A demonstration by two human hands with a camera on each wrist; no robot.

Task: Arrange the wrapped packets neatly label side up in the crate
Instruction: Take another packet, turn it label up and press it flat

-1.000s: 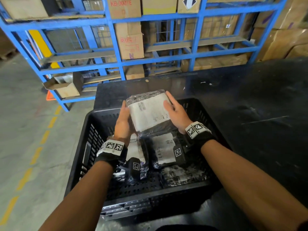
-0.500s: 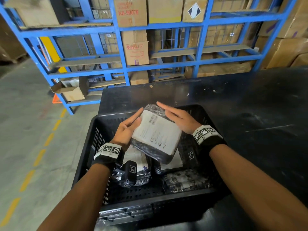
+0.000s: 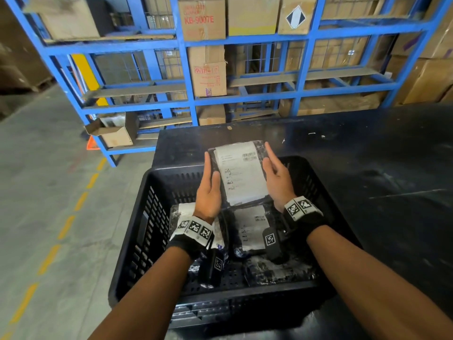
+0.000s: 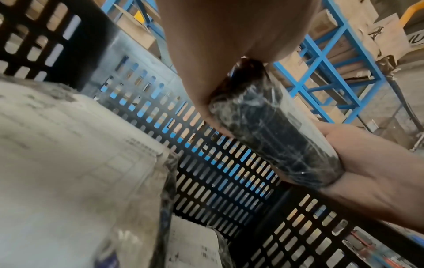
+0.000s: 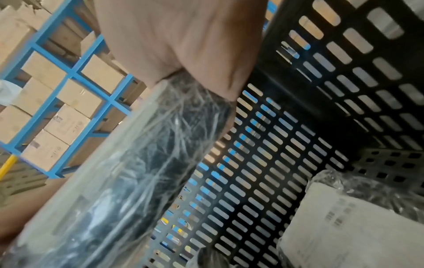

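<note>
Straightening from its tilt a moment ago, the film-wrapped dark packet (image 3: pixel 241 175), white label up, hangs pressed between left hand (image 3: pixel 208 190) and right hand (image 3: pixel 277 177), fingers (image 3: pixel 207 165) straight, over the far end of the black slotted plastic crate (image 3: pixel 147 217), ready for lowering.

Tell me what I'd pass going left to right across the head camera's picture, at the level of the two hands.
Grey floor → left wall of the crate → left hand → wrapped packet, label up, between both hands → right hand → black table.
</note>
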